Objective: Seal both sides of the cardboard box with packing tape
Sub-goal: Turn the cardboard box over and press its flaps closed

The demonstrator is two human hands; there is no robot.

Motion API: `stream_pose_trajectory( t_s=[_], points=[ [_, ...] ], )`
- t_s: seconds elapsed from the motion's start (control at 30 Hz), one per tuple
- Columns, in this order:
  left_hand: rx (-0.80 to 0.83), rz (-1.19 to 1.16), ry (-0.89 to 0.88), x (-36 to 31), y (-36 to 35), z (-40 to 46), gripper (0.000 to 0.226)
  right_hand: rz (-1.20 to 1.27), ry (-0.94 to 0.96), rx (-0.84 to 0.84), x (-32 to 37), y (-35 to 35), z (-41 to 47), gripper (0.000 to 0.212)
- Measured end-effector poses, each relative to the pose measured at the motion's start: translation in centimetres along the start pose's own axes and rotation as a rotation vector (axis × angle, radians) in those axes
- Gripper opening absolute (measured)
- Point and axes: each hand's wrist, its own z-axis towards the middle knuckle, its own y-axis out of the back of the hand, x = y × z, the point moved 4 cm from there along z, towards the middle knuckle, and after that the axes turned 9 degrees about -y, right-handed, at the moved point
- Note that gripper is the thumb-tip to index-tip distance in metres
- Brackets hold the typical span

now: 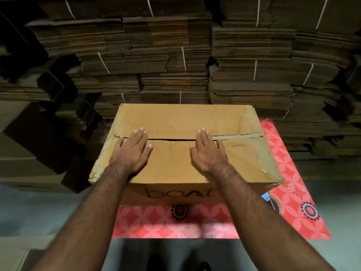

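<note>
Head view: a rectangular corrugated cardboard box (181, 153) sits on a red floral-patterned cloth (293, 192) that covers the table. The box's top flaps are folded down and meet along a dark centre seam (172, 139) running left to right. The seam is open and bare in its middle section. A strip of glossy, wrinkled old tape (238, 137) lies over its right end, and torn, whitish paper patches mark the left edge of the top face. The near right corner is crushed and carries a shiny film remnant. The near side wall bears dark printed lettering.

The left hand (130, 151) lies palm down on the top face, left of centre, fingers straight and close together, fingertips across the seam. The right hand (208, 151) lies flat in the same way, right of centre, fingertips also past the seam. Neither grip encloses anything; both are spread flat against the cardboard.

Beyond the box, on the far side, stand tall stacks of flattened cardboard sheets (175, 65) bundled with thin white straps, with rough layered edges.
</note>
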Motion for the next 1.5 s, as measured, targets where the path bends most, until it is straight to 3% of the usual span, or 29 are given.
stream_pose_trajectory(
  t_s=[0.2, 0.33, 0.43, 0.53, 0.63, 0.73, 0.87, 1.13, 1.23, 1.33, 1.43, 1.5],
  points=[
    [0.01, 0.029, -0.015, 0.0, -0.2, 0.1, 0.065, -0.015, -0.145, -0.052, -4.8, 0.7, -0.4, 0.069],
    [-0.003, 0.021, -0.042, 0.8, -0.5, 0.3, 0.066, 0.004, -0.348, -0.132, -9.9, 1.8, -0.7, 0.071],
    [-0.116, -0.01, -0.025, 1.7, 0.4, 0.6, 0.067, 0.046, -0.476, -0.158, -12.4, 2.6, -1.1, 0.073],
    [-0.216, 0.011, 0.31, 4.3, 1.6, 0.1, 0.071, 0.159, -0.548, -0.16, -12.9, 3.0, -1.3, 0.072],
    [-0.154, -0.239, 0.627, 6.7, 1.9, -0.5, 0.07, 0.23, -0.578, -0.207, -12.9, 3.9, -1.8, 0.066],
    [-0.171, -0.32, 0.629, 7.5, 2.8, 0.1, 0.064, 0.258, -0.577, -0.226, -12.9, 4.3, -1.7, 0.057],
    [-0.129, -0.323, 0.652, 7.0, 3.4, 1.4, 0.072, 0.301, -0.578, -0.263, -13.6, 3.6, -1.3, 0.057],
    [-0.173, -0.417, 0.64, 4.9, 2.4, 1.6, 0.079, 0.272, -0.619, -0.081, -14.7, 5.1, -1.0, 0.066],
    [-0.183, -0.484, 0.647, 3.7, 2.7, 1.1, 0.082, 0.253, -0.606, -0.127, -14.9, 5.9, -1.7, 0.065],
    [-0.311, -0.32, 0.541, 1.1, 4.1, 0.7, 0.082, 0.298, -0.558, -0.282, -14.2, 6.6, -4.0, 0.06],
    [-0.538, -0.271, 0.167, -5.5, 5.5, 0.6, 0.063, 0.393, -0.495, -0.551, -13.9, 6.9, -7.6, 0.045],
    [-0.563, -0.346, -0.133, -11.5, 5.2, 0.3, 0.048, 0.474, -0.479, -0.713, -14.6, 6.1, -10.2, 0.033]
  ],
)
